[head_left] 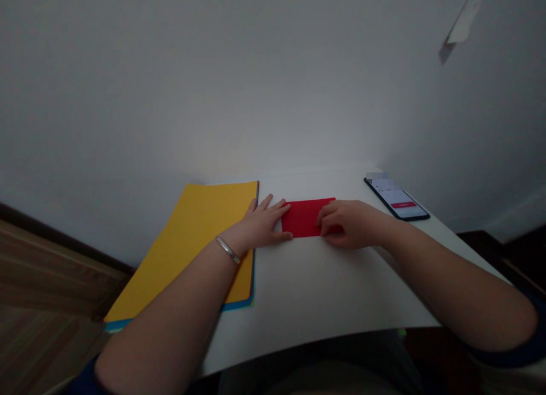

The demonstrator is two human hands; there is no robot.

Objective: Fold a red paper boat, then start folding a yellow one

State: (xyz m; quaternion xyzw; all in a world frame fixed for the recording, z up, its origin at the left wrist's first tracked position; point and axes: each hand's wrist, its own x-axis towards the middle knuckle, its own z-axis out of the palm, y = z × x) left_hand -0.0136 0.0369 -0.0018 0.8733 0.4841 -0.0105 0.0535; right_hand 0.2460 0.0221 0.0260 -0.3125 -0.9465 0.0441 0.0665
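Note:
A red rectangle of paper (302, 218) lies flat on the white table (307, 287), between my two hands. My left hand (263, 223) has its fingers spread, with the thumb and fingertips touching the paper's left edge. A silver bangle is on that wrist. My right hand (347, 221) is at the paper's right end, its fingers curled and bent down onto the red surface. The right part of the paper is hidden under this hand. Whether the right fingers pinch the paper's edge or only press on it is hard to see.
A stack of large coloured sheets, yellow on top (179, 247), lies to the left, partly under my left forearm. A phone with a lit screen (398, 198) rests at the table's right side. A grey wall (273, 87) rises behind the table.

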